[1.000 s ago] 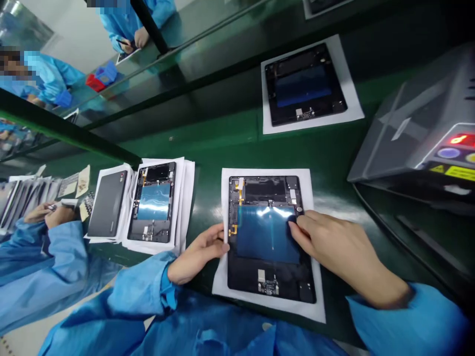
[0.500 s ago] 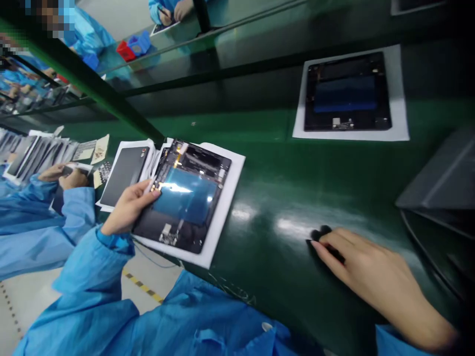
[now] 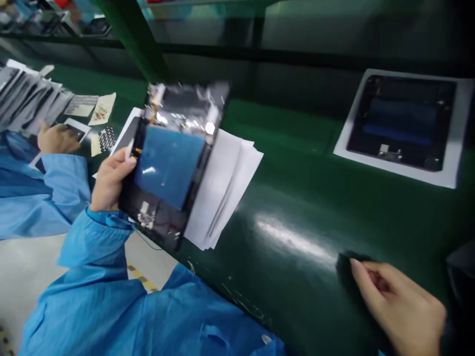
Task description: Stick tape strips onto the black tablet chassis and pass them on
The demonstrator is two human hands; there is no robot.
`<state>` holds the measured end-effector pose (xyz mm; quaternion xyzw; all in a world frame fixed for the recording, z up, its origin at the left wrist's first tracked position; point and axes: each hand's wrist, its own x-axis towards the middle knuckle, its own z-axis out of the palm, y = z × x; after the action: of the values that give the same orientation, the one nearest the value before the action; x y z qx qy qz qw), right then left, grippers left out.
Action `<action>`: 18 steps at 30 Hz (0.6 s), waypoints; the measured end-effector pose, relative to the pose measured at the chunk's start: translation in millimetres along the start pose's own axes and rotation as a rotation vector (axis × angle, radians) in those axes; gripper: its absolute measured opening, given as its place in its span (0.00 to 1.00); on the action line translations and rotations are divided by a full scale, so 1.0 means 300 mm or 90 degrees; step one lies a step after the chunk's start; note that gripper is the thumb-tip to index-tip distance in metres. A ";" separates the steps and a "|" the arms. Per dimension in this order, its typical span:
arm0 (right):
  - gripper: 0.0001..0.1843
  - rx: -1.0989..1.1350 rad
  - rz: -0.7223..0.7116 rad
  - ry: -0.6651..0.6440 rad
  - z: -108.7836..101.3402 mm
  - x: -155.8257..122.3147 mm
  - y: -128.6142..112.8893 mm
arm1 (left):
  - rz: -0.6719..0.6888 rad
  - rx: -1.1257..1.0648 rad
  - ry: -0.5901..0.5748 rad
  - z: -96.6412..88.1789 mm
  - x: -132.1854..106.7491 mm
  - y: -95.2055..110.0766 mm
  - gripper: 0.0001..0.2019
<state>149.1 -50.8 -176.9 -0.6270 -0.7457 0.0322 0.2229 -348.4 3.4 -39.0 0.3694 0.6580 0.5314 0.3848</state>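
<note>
Left hand (image 3: pixel 109 180) is closed round the lower-left edge of an opened tablet (image 3: pixel 163 198), thumb along the frame. Unit is off the desk (image 3: pixel 297 232), tilted, blue battery film facing up, top end motion-blurred. White paper sheets (image 3: pixel 218 193) sit behind it, fanned out past its right edge and also off the desk; I can't tell if they're pinched in the same grip or just carried under the unit. Right hand (image 3: pixel 399 309) is well apart, low at lower right over the desk, fingers loosely curled. There's a dark blurred patch (image 3: pixel 351 272) at the fingertips, and I can't tell if that's a held object or a shadow. Second tablet (image 3: pixel 403 123) lies flat on its own white sheet, upper right. Far left, a co-worker's hand (image 3: pixel 55 138) rests on a white-framed device, near a stack of dark panels (image 3: pixel 29 94). My read: this is the one-handed carry or inspection step for the opened unit. Next move calls for a steadier hold, probably the right hand supporting the far edge, or the unit going flat on its paper.
</note>
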 end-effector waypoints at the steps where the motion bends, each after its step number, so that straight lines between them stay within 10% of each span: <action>1: 0.31 0.000 0.012 -0.009 0.004 0.000 0.001 | 0.033 -0.035 0.021 -0.009 -0.004 0.005 0.28; 11: 0.28 0.010 0.077 -0.037 -0.027 -0.008 -0.005 | -0.040 0.135 -0.018 0.043 0.031 -0.165 0.25; 16: 0.28 0.017 0.073 -0.048 -0.043 -0.037 0.013 | 0.292 0.675 0.047 0.065 -0.094 -0.099 0.16; 18: 0.27 0.009 0.087 -0.047 -0.038 -0.060 0.030 | 0.459 0.689 -0.006 0.130 -0.198 -0.088 0.13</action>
<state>163.7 -68.7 -174.8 -0.6734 -0.7085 0.0756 0.1971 -289.8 -37.8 -63.6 0.7112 0.6657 0.2192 -0.0554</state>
